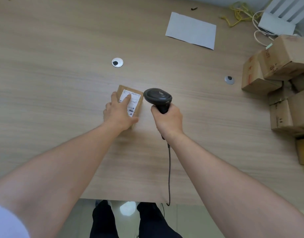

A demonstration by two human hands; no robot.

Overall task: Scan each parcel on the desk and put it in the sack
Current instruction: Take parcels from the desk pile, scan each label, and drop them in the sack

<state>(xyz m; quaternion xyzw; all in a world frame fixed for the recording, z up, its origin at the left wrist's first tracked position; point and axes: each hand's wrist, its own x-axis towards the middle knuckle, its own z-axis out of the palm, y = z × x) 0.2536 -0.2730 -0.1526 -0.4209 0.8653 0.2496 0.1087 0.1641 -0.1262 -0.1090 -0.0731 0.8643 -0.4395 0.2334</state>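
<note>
A small brown cardboard parcel (136, 102) with a white shipping label lies on the wooden desk (62, 83) near its middle. My left hand (119, 114) holds the parcel, fingers over its left side and top, thumb along its near edge. My right hand (167, 120) grips the handle of a black barcode scanner (158, 97), whose head hangs just right of the parcel. The scanner's cable runs down past the desk's front edge. No sack is in view.
A stack of several brown cardboard parcels (283, 83) sits at the desk's right edge. A white sheet of paper (191, 30) lies at the back, with yellow and white cables (242, 12) and a white device behind it. Two round cable grommets (117, 62) are set in the desk.
</note>
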